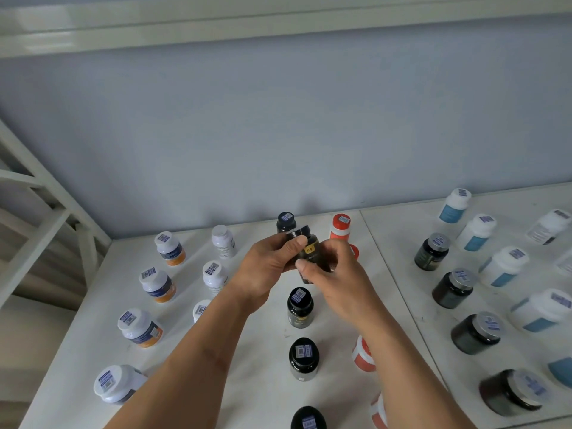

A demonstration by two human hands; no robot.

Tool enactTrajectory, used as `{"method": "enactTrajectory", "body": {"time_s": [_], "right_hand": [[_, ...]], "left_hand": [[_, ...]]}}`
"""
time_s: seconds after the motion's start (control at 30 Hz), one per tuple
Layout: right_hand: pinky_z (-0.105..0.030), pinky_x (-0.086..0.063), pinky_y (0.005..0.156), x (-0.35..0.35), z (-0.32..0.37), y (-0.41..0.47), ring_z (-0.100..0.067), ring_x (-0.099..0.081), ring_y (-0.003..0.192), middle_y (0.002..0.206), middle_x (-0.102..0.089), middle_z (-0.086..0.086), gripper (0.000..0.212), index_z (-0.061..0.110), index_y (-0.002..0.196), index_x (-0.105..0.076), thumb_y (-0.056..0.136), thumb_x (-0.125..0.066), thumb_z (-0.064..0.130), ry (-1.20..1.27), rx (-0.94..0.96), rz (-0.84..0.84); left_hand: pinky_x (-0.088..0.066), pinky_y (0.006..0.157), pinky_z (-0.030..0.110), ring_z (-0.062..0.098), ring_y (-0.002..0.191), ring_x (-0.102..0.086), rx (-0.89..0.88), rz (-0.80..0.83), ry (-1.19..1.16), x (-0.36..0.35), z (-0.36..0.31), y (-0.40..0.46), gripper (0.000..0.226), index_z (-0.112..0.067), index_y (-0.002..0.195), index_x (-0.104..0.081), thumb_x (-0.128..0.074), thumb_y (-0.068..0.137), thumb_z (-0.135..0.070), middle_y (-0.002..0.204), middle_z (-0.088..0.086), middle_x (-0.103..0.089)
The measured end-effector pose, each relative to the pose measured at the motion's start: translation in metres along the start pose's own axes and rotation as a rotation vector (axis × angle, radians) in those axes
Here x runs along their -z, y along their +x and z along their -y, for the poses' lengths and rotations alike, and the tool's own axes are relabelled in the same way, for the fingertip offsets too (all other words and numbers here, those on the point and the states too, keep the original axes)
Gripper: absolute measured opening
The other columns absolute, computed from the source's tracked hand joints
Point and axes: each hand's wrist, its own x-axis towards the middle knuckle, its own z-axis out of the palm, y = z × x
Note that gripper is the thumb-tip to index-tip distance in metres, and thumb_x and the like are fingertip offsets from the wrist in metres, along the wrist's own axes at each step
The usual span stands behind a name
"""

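The dark bottle [312,243] was off the worktop [263,360], held tilted in the air over the far middle of it, above the column of like black-capped bottles that ran from the far edge toward the near edge. The left hand [266,270] gripped it from one side, thumb [297,244] pressed on the shoulder just under the cap. The right hand [340,283] gripped it from the other side, thumb [306,267] lower on the body. The remaining fingers of both hands curled round the back, out of sight. It looked as if the hands were turning it to read the yellow label, though the blur made that hard to confirm.

The main risk was a slip. With the bottle tilted and held mostly by thumbs on smooth plastic, a loose hold would drop it onto the black-capped bottle [300,308] directly beneath, and that one could topple into the next bottle [304,359]. A second risk lay in the right wrist, close beside the orange bottle [340,227] at the far edge: a careless swing outward could knock it over. Both forearms also hung over the near rows, so lowering the elbows could brush caps there.
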Motion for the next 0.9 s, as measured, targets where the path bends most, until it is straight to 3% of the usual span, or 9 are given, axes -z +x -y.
{"method": "enactTrajectory", "body": {"time_s": [0.1,0.2,0.3,0.37,0.43,0.5,0.57,0.77,0.9], "right_hand": [[-0.025,-0.051,0.084,0.006,0.001,0.009,-0.002,-0.065,0.097,0.102,-0.065,0.018,0.053,0.031,0.129,-0.047,0.084,-0.073,0.043,-0.037,0.012,0.042],[-0.023,-0.048,0.085,0.007,0.006,0.018,0.002,-0.063,0.092,0.107,-0.064,0.018,0.061,0.03,0.138,-0.045,0.085,-0.074,0.035,-0.036,0.026,0.077],[-0.024,-0.045,0.083,0.003,0.005,0.03,-0.01,-0.061,0.102,0.111,-0.063,0.011,0.054,0.029,0.132,-0.05,0.084,-0.076,0.026,-0.041,0.018,0.085],[-0.026,-0.044,0.082,-0.003,0.0,0.039,-0.014,-0.06,0.104,0.112,-0.063,0.009,0.056,0.026,0.131,-0.052,0.081,-0.077,0.022,-0.059,-0.005,0.081],[-0.03,-0.046,0.086,-0.011,-0.007,0.048,-0.017,-0.06,0.106,0.115,-0.063,0.007,0.058,0.025,0.13,-0.051,0.079,-0.079,0.023,-0.095,-0.04,0.084],[-0.033,-0.046,0.089,-0.018,-0.012,0.056,-0.018,-0.06,0.108,0.117,-0.063,0.006,0.062,0.025,0.131,-0.05,0.078,-0.081,0.025,-0.14,-0.068,0.099],[-0.032,-0.046,0.09,-0.025,-0.017,0.063,-0.018,-0.059,0.108,0.117,-0.061,0.007,0.065,0.024,0.133,-0.047,0.078,-0.081,0.027,-0.181,-0.101,0.114],[-0.032,-0.048,0.091,-0.041,-0.035,0.076,-0.02,-0.061,0.11,0.121,-0.065,0.004,0.066,0.023,0.134,-0.045,0.079,-0.082,0.027,-0.3,-0.171,0.146],[-0.029,-0.044,0.089,-0.046,-0.041,0.082,-0.02,-0.058,0.113,0.128,-0.062,0.0,0.07,0.023,0.139,-0.041,0.081,-0.081,0.027,-0.336,-0.226,0.205]], "left_hand": [[-0.053,0.095,0.033,0.027,0.106,-0.069,-0.016,0.042,0.039,0.002,0.0,0.002,0.035,-0.001,0.122,-0.065,-0.062,0.094,-0.022,0.114,0.015,-0.072],[-0.05,0.1,0.036,0.027,0.111,-0.067,-0.036,0.039,0.059,0.003,-0.002,0.005,0.041,-0.009,0.124,-0.066,-0.063,0.093,-0.035,0.117,0.011,-0.072],[-0.053,0.095,0.037,0.025,0.104,-0.068,-0.061,-0.186,0.152,0.008,0.0,0.01,0.03,-0.024,0.101,-0.073,-0.059,0.093,-0.05,0.104,0.004,-0.074],[-0.052,0.082,0.03,0.022,0.091,-0.065,-0.076,-0.382,0.425,0.014,0.005,0.016,0.022,-0.031,0.083,-0.066,-0.055,0.096,-0.045,0.09,-0.002,-0.07],[-0.045,0.072,0.028,0.022,0.088,-0.06,-0.101,-0.451,0.835,0.023,0.015,0.022,0.02,-0.027,0.088,-0.065,-0.053,0.098,-0.039,0.091,-0.003,-0.065],[-0.045,0.083,0.031,0.023,0.108,-0.06,-0.122,-0.434,1.11,0.031,0.027,0.029,0.03,-0.019,0.119,-0.065,-0.051,0.099,-0.038,0.12,0.0,-0.063],[-0.046,0.089,0.034,0.024,0.119,-0.055,-0.123,-0.385,1.252,0.038,0.037,0.035,0.037,-0.016,0.13,-0.059,-0.048,0.101,-0.037,0.133,0.002,-0.057],[-0.048,0.081,0.037,0.026,0.111,-0.056,-0.209,-0.297,1.435,0.05,0.058,0.048,0.033,-0.013,0.122,-0.062,-0.045,0.101,-0.032,0.123,0.004,-0.059],[-0.049,0.073,0.038,0.031,0.096,-0.062,-0.282,-0.252,1.517,0.054,0.067,0.054,0.024,-0.009,0.107,-0.068,-0.055,0.097,-0.026,0.108,0.008,-0.065]]}}
